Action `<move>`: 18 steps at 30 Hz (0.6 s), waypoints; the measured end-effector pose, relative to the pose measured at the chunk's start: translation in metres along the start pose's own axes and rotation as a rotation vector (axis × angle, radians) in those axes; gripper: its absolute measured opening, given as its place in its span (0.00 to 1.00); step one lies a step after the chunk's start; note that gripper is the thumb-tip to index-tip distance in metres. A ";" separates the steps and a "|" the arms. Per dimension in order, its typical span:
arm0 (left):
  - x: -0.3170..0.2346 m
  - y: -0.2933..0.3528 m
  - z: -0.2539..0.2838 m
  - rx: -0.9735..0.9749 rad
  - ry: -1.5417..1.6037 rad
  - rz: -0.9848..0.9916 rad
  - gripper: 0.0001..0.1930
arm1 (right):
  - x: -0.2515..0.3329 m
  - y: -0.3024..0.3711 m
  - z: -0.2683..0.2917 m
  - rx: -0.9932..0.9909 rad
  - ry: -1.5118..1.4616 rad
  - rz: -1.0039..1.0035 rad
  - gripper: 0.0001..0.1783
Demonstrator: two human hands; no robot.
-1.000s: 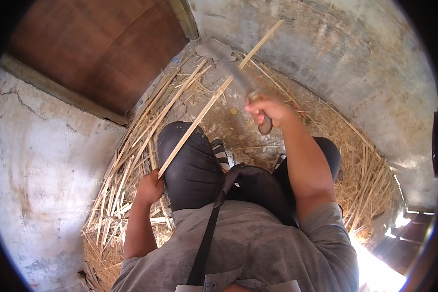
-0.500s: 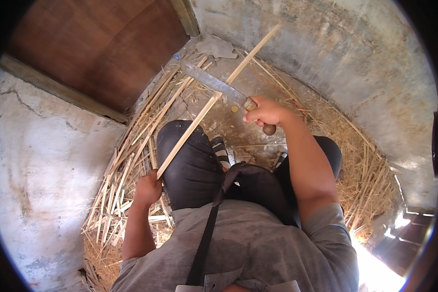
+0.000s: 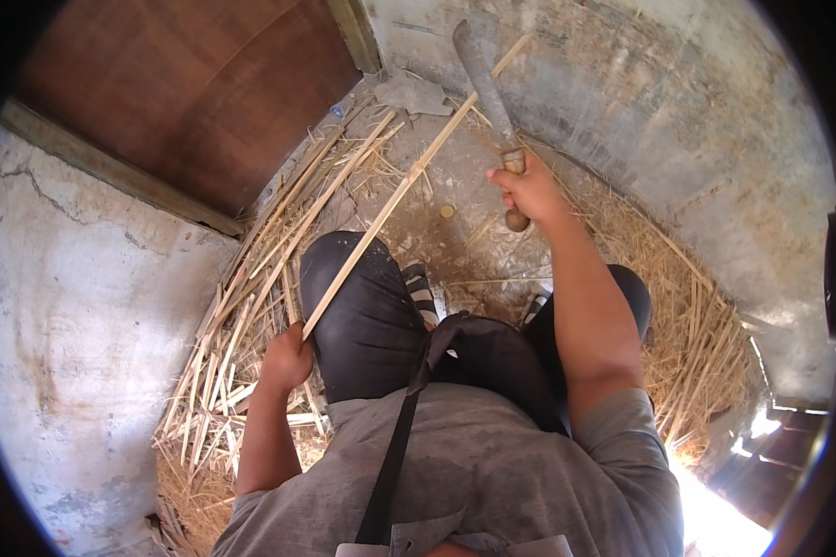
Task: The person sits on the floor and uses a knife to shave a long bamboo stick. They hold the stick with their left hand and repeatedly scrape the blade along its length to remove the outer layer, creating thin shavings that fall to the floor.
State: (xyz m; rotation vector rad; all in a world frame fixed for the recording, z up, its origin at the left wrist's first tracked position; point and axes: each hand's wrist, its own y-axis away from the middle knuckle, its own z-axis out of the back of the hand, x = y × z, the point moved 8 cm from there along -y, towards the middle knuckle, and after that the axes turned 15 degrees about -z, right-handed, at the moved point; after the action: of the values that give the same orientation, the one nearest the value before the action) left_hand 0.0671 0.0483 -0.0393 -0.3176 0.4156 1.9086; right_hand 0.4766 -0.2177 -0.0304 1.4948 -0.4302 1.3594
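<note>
My left hand point(image 3: 290, 357) is closed around the near end of a long, pale bamboo strip point(image 3: 367, 239), beside my left knee. The strip slants up and to the right across my knee, and its far end reaches toward the back wall. A rough notch shows partway along it. My right hand point(image 3: 529, 188) grips the wooden handle of a machete point(image 3: 486, 82). Its long blade points up and slightly left, crossing the far part of the strip in this view; whether they touch I cannot tell.
Several split bamboo strips point(image 3: 265, 274) lie piled at my left. Shavings and more strips point(image 3: 692, 343) cover the floor at my right. Worn plaster walls point(image 3: 93, 325) stand close around, with a brown wooden panel point(image 3: 186, 102) at the far left.
My right hand has swung the machete up and right, turning its blade from pointing left to pointing away. The blade has left the strip's notch. My left hand keeps its hold, nearly still.
</note>
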 end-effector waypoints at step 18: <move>-0.004 0.002 0.000 -0.016 -0.005 0.033 0.10 | 0.027 0.044 -0.030 -0.168 0.719 0.303 0.23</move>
State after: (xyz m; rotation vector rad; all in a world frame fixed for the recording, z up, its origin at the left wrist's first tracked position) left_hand 0.0669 0.0447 -0.0375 -0.3184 0.4050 1.9454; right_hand 0.4342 -0.2013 0.0073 0.7406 -0.2976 1.9309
